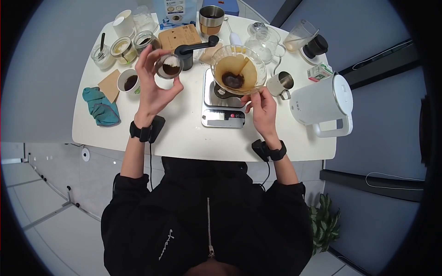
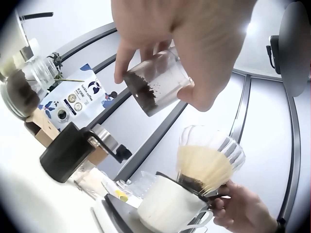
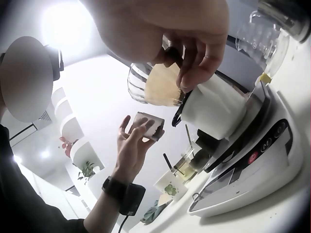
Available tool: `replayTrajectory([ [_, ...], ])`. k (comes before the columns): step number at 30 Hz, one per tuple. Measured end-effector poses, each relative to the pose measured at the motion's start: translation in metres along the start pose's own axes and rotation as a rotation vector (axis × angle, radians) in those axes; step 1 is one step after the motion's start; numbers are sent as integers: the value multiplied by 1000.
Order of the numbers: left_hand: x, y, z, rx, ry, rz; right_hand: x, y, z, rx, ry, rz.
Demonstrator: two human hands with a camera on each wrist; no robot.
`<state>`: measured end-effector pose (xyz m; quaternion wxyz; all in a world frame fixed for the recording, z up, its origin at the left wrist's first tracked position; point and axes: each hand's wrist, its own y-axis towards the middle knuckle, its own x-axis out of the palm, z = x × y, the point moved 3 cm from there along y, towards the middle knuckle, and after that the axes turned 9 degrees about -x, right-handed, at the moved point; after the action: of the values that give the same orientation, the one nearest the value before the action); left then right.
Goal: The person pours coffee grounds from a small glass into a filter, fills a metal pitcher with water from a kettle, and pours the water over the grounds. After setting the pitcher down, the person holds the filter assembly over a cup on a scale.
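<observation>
My left hand [image 1: 154,92] grips a small clear glass [image 2: 165,73] by its sides, left of the dripper. The glass is tilted, with dark coffee grounds [image 2: 143,92] at its bottom. Fingers of my right hand [image 1: 262,112] pinch the dark handle of a ribbed glass dripper [image 2: 235,153]. A tan paper filter [image 1: 251,73] lines the dripper, with coffee grounds [image 1: 233,80] at its bottom. Beneath the dripper is a white mug [image 2: 167,206], standing on a silver scale [image 1: 224,118]. In the left wrist view, the dripper leans over the mug's rim.
A black hand grinder [image 1: 185,60] stands behind the small glass. On the left are a cup of dark liquid [image 1: 130,83], a teal cloth [image 1: 101,107] and several jars. A white kettle [image 1: 315,103] and a steel pitcher [image 1: 278,84] stand right; a glass server [image 1: 263,43] is behind.
</observation>
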<state>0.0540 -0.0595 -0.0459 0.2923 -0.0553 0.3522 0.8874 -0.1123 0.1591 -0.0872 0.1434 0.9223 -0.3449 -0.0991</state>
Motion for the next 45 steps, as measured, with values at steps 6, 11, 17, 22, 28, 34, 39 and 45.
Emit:
replayTrajectory([
  [6,12,25,19,129,-42,-57,-1,4,-1,32,31,-6],
  [11,20,30,25,123,-85,-73,-2,8,-3,68,40,4],
  [17,17,30,28,112,-90,-53,-2,9,0,69,56,23],
  [22,13,28,29,126,-109,-61,-3,7,-3,45,-15,103],
  [28,9,28,35,117,-117,-59,-18,2,-8,-121,-244,195],
  [34,7,23,64,65,-218,-172,-22,-15,-59,-476,-447,142],
  [39,16,18,108,185,-265,-379,7,-13,-94,-474,-234,11],
  [45,47,10,115,83,-459,-522,12,-18,-94,-366,-156,-10],
])
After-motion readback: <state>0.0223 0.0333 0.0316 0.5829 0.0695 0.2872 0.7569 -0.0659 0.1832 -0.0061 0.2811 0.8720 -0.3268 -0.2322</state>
